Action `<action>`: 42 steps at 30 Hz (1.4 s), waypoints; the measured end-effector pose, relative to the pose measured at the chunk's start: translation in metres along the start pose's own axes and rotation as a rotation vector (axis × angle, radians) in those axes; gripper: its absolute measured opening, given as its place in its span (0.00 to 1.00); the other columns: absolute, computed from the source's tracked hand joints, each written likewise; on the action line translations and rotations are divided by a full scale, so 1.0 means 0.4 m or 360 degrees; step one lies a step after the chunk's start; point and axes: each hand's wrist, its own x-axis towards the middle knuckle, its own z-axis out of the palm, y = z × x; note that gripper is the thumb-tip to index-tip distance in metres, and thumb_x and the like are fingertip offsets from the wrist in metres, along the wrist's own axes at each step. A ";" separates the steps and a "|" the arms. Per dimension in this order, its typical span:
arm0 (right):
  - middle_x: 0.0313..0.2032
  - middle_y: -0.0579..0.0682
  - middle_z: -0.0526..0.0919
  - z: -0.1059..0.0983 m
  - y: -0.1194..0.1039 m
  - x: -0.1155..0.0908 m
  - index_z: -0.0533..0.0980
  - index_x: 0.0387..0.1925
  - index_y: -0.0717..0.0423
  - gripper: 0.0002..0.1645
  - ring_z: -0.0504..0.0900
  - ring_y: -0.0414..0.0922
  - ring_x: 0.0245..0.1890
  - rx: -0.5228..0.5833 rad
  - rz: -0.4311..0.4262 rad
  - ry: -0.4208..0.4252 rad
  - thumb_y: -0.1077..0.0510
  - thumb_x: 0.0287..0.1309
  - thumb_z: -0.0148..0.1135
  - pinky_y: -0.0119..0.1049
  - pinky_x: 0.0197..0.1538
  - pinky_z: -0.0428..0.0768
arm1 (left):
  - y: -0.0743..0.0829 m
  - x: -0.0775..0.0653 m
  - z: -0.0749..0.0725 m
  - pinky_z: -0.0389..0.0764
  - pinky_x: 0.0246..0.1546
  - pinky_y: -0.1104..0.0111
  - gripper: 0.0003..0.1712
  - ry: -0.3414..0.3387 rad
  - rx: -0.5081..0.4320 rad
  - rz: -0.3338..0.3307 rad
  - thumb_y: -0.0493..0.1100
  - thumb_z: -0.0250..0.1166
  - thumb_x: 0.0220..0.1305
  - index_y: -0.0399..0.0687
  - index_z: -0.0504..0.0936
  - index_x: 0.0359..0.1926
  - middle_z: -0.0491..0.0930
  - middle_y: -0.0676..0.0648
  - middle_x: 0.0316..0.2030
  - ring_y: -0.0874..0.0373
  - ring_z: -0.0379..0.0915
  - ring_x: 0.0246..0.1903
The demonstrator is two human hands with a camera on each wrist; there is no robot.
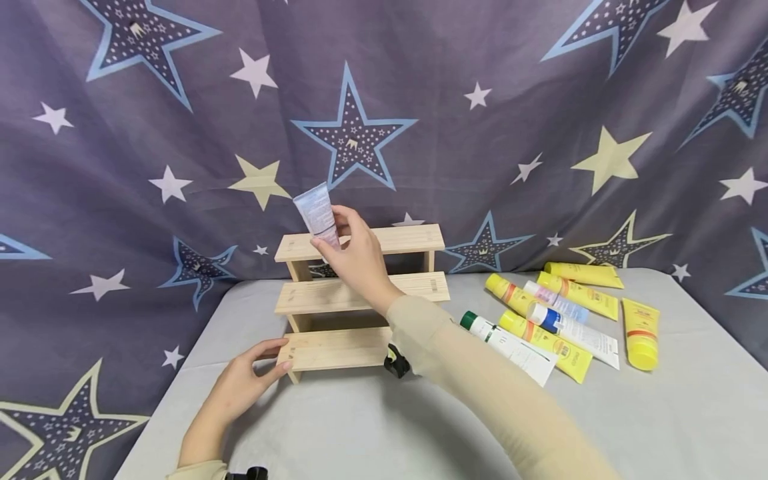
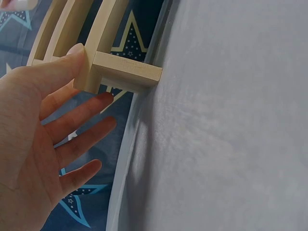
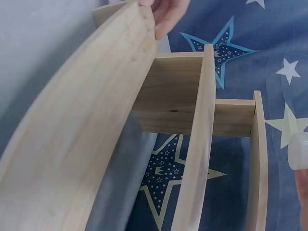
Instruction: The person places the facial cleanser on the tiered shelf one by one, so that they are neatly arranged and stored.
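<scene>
A small squeeze tube (image 1: 317, 212), pale blue fading to pink, is pinched in my right hand (image 1: 360, 257) above the top tier of a three-tier wooden shelf (image 1: 336, 350). Its flat crimped end points up and left. The white cap (image 3: 299, 150) shows at the right edge of the right wrist view. My left hand (image 1: 243, 383) grips the left end of the lowest tier, thumb at the front corner and fingers toward the back. In the left wrist view, that hand's other fingers (image 2: 86, 139) spread out below the wood.
On the right of the grey-covered table (image 1: 336, 427) lie several yellow tubes (image 1: 641, 333), a white tube with a green cap (image 1: 510, 347), one with a blue cap (image 1: 576, 333) and a pink-and-blue tube (image 1: 558, 303). A star-patterned curtain (image 1: 450, 160) hangs behind the shelf.
</scene>
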 end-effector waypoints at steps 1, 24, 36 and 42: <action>0.44 0.52 0.81 0.005 0.002 0.005 0.70 0.61 0.58 0.33 0.80 0.43 0.43 -0.0001 0.0014 0.0019 0.57 0.56 0.74 0.38 0.45 0.82 | 0.001 0.001 0.001 0.70 0.57 0.42 0.28 0.0000 0.0000 -0.0001 0.55 0.69 0.63 0.50 0.79 0.61 0.84 0.43 0.49 0.40 0.76 0.55; 0.43 0.51 0.79 0.082 0.039 0.076 0.66 0.56 0.56 0.35 0.80 0.44 0.40 -0.0228 0.0162 0.0012 0.51 0.53 0.76 0.29 0.41 0.74 | -0.002 0.003 0.005 0.70 0.57 0.41 0.28 0.0001 0.0031 -0.0034 0.56 0.69 0.63 0.52 0.79 0.61 0.84 0.43 0.49 0.39 0.76 0.55; 0.43 0.51 0.79 0.117 0.043 0.096 0.67 0.54 0.56 0.35 0.78 0.44 0.39 -0.0271 0.0285 0.0027 0.52 0.51 0.77 0.34 0.41 0.74 | 0.002 0.000 0.007 0.70 0.58 0.42 0.28 -0.0005 0.0030 -0.0041 0.56 0.69 0.63 0.51 0.79 0.61 0.84 0.42 0.50 0.41 0.77 0.55; 0.43 0.51 0.78 0.121 0.036 0.102 0.66 0.55 0.56 0.37 0.78 0.45 0.40 -0.0331 0.0334 0.0000 0.49 0.50 0.77 0.37 0.43 0.75 | 0.002 0.001 0.004 0.69 0.58 0.41 0.28 -0.0004 0.0044 -0.0048 0.56 0.69 0.63 0.51 0.79 0.60 0.84 0.42 0.50 0.40 0.76 0.55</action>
